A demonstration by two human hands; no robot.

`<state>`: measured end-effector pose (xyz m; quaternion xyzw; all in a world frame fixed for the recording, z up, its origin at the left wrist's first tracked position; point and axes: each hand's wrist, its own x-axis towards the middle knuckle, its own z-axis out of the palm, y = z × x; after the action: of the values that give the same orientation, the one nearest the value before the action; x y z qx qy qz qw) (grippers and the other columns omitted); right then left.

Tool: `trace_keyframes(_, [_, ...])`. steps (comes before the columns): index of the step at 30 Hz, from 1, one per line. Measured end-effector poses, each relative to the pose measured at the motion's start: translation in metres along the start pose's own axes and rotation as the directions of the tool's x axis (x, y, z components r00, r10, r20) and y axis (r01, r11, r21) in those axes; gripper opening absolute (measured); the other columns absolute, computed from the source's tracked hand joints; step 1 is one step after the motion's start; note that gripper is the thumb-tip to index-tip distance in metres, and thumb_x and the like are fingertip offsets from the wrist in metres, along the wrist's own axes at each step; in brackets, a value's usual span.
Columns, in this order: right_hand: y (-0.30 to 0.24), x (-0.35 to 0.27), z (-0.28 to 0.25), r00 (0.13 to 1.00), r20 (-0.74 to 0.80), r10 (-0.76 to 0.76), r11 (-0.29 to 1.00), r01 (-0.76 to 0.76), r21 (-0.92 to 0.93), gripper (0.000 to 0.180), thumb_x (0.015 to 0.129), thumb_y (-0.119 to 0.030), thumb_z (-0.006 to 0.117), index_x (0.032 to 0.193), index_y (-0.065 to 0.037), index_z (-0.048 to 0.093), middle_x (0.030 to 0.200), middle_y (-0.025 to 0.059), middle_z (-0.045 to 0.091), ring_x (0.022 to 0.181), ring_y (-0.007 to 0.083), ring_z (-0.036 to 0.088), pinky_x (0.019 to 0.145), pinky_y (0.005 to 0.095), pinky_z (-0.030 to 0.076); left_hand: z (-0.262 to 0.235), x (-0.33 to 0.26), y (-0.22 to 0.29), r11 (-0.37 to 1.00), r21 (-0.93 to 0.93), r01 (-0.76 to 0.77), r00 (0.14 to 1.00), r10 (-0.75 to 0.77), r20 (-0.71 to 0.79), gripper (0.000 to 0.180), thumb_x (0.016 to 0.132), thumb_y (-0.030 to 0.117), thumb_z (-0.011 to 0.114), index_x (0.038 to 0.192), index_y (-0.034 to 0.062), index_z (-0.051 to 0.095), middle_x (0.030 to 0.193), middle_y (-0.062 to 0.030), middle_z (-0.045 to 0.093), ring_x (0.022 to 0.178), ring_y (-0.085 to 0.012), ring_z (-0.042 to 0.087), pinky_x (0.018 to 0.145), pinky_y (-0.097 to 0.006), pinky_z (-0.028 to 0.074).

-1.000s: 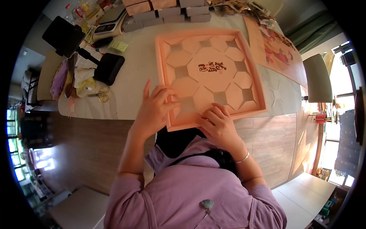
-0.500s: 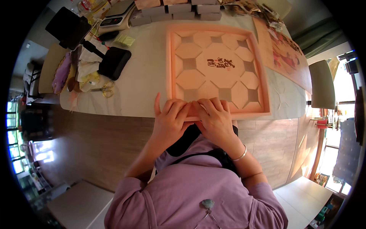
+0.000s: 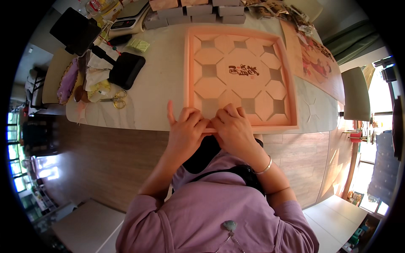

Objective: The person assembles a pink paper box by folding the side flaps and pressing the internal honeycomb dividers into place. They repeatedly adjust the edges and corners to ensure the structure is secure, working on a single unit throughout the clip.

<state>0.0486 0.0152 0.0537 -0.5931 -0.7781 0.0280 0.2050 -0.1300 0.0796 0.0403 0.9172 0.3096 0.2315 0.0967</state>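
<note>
Both hands press on the near edge of a large pink box tray.

The left hand [image 3: 185, 133] and right hand [image 3: 234, 128] sit side by side, fingertips touching, fingers curled down over the near rim of the pink tray [image 3: 240, 76]; neither closes around anything. The tray lies flat on the pale table [image 3: 158, 84], its near edge at the table's edge. Further left lie gold scissors [image 3: 116, 99] and a black pouch [image 3: 126, 69]; grey boxes [image 3: 198, 10] line the far side.

Pink square tray package [image 3: 240, 76] mid-table; grey boxes [image 3: 198, 10] behind it.
</note>
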Motion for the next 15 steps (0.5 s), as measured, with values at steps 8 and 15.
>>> trace_keyframes(8, [0.006, -0.018, -0.031, 0.991, -0.116, 0.071, 0.975, -0.044, 0.217, 0.048, 0.067, -0.009, 0.085, 0.113, -0.009, 0.072, 0.118, 0.0086, 0.064, 0.108, 0.0313, 0.06, 0.091, 0.0443, 0.048, -0.018, 0.0, -0.024, 0.999, 0.04, 0.028, 0.999, -0.029, 0.034, 0.028, 0.073, 0.02, 0.085, 0.098, 0.0144, 0.075, 0.098, 0.0023, 0.064, 0.116, -0.019, 0.059, 0.121, -0.074, 0.009])
trace_keyframes(15, [0.027, -0.047, -0.041, 0.977, -0.125, 0.173, 0.98, -0.158, 0.118, 0.046, 0.071, -0.013, 0.084, 0.113, -0.003, 0.068, 0.119, 0.0077, 0.063, 0.108, 0.0296, 0.058, 0.091, 0.0432, 0.046, -0.02, 0.008, -0.001, 0.997, -0.072, -0.001, 0.998, 0.005, 0.059, 0.063, 0.062, 0.033, 0.091, 0.119, 0.0163, 0.071, 0.115, -0.0013, 0.058, 0.118, -0.025, 0.055, 0.122, -0.069, 0.014])
